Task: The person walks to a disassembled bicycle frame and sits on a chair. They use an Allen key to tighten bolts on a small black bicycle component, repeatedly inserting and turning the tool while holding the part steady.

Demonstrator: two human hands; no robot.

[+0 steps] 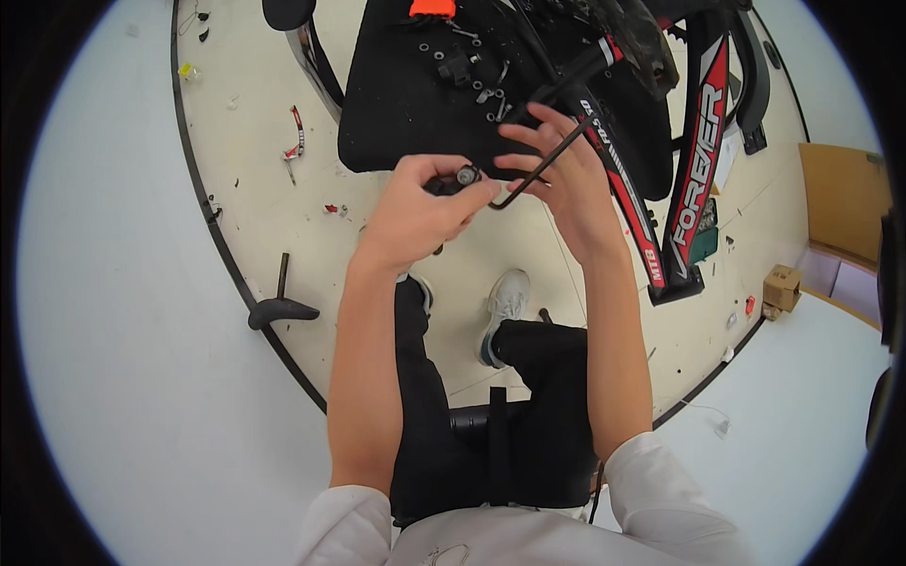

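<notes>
My left hand [420, 203] is closed around a small black bicycle part with a round silver bolt head [466, 175] showing at its end. My right hand [559, 165] pinches a black L-shaped hex key [538, 172], whose short end points toward the part. Both hands hover above the floor, just in front of a black mat [396, 104] with several small bolts and washers [477, 71] on it. A black and red bicycle frame [698, 160] lies to the right of my right hand.
A bicycle rim [203, 189] curves around the floor area. A black saddle with its post [280, 307] lies at the left. A small cardboard box [782, 286] sits at the right. My legs and grey shoes [505, 302] are below the hands.
</notes>
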